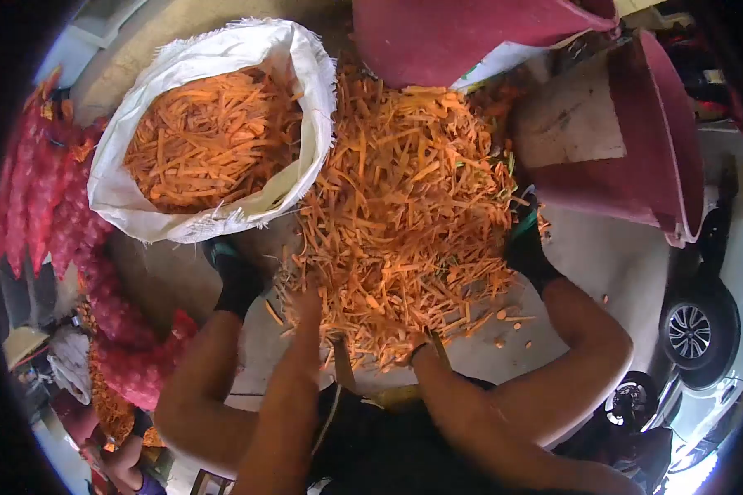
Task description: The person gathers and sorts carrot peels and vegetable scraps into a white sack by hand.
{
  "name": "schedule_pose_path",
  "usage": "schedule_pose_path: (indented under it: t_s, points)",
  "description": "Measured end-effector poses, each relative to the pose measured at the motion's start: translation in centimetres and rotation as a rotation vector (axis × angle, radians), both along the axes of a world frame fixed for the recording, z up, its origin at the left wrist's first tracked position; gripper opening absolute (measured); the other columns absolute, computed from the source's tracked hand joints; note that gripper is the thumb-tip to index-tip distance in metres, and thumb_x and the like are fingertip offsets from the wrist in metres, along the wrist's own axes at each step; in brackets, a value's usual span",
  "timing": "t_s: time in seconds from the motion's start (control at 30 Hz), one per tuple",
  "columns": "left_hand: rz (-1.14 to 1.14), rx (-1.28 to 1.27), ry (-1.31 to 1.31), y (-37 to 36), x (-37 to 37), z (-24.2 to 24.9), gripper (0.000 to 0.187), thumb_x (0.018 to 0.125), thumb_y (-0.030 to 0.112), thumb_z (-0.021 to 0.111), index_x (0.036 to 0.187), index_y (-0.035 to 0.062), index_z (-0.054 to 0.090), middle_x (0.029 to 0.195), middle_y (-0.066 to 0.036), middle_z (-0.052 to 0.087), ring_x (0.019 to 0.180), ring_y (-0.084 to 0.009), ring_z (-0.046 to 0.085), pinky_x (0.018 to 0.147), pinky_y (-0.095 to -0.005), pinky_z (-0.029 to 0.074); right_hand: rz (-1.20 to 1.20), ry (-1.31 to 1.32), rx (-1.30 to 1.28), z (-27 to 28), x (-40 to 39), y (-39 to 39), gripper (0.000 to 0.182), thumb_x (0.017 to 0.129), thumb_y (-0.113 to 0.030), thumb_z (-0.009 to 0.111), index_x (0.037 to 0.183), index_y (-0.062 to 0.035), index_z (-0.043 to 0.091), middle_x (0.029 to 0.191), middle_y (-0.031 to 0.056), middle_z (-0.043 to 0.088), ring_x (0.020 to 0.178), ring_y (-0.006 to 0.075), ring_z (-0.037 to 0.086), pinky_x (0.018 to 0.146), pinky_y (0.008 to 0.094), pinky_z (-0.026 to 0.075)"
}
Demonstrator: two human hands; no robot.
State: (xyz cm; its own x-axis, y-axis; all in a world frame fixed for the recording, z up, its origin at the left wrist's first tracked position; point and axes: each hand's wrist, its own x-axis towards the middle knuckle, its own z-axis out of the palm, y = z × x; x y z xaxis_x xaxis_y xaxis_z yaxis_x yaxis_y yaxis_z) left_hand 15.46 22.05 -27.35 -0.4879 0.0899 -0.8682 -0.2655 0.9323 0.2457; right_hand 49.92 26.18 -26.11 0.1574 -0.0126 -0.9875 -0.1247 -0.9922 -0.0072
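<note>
left hand (pixel 308 308): blurred, finger spread and hold cannot be told; right hand (pixel 404 339): fingers indistinct against orange strips (pixel 404 198), likewise untellable; white sack (pixel 318 91): beyond left fingers

One white sack (pixel 315 91), one floor heap of orange strips (pixel 404 206), two maroon tubs (pixel 462 37) (pixel 648 140) and one car (pixel 722 289) are appearing; the wearer's left hand (pixel 307 301), right hand (pixel 404 342) and two feet (pixel 238 276) (pixel 528 243) are showing. Red mesh bags (pixel 37 190) are overlapping too closely for counting.
</note>
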Motion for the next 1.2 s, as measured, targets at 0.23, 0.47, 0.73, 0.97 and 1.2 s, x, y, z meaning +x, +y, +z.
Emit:
schedule_pose_path:
  t_s: [0.23, 0.47, 0.73, 0.97, 1.2]
  points:
    - [0.527, 0.010, 0.214, -4.2, 6.3, -5.5, 0.085, 0.083, 0.063, 0.062, 0.143, 0.0057, 0.042, 0.132, -0.019, 0.056, 0.119, -0.0348, 0.056, 0.096, -0.0481, 0.044, -0.168, -0.108, 0.062, -6.1, -4.2, 1.5, 0.070, 0.090, -0.066, 0.050, 0.128, -0.0066, 0.052, 0.101, 0.0158, 0.056, 0.075, 0.0223, 0.057, 0.057, 0.0370, 0.048]
    - [0.342, 0.074, 0.235, 3.7, 11.9, -6.7, 0.094, 0.080, 0.067, 0.063, 0.148, 0.0085, 0.036, 0.139, -0.020, 0.050, 0.123, -0.0383, 0.052, 0.101, -0.0529, 0.040, -0.188, -0.265, 0.066, -3.8, -13.7, 6.1, 0.068, 0.087, -0.076, 0.046, 0.065, -0.0125, 0.052, 0.043, 0.0007, 0.030, 0.036, 0.0131, 0.024, 0.037, 0.0312, 0.030]
    - [-0.063, 0.391, -0.349, 6.0, 9.8, -5.3, 0.068, 0.089, 0.058, 0.061, 0.133, 0.0071, 0.050, 0.121, -0.016, 0.059, 0.096, -0.0260, 0.060, 0.080, -0.0411, 0.049, -0.255, 0.336, 0.102, -5.5, -10.2, 6.3, 0.062, 0.093, -0.068, 0.043, 0.095, -0.0083, 0.059, 0.085, 0.0112, 0.058, 0.070, 0.0237, 0.056, 0.061, 0.0443, 0.052]
    - [0.319, 0.665, -0.837, 9.8, 4.9, 8.5, 0.056, 0.097, 0.053, 0.053, 0.133, 0.0100, 0.051, 0.109, -0.011, 0.065, 0.078, -0.0160, 0.065, 0.064, -0.0292, 0.055, 0.281, 0.290, 0.323, 3.1, -9.8, 15.8, 0.057, 0.094, -0.058, 0.053, 0.119, -0.0064, 0.055, 0.108, 0.0100, 0.059, 0.093, 0.0228, 0.059, 0.078, 0.0386, 0.053]
    - [0.413, 0.611, -0.412, 11.9, -9.7, 22.6, 0.073, 0.093, 0.070, 0.044, 0.142, 0.0155, 0.042, 0.129, -0.008, 0.054, 0.102, -0.0195, 0.059, 0.073, -0.0353, 0.054, 0.777, 0.662, 0.592, 25.2, -33.0, 20.8, 0.063, 0.095, -0.047, 0.057, 0.146, -0.0120, 0.042, 0.136, 0.0113, 0.054, 0.124, 0.0213, 0.052, 0.098, 0.0404, 0.049]
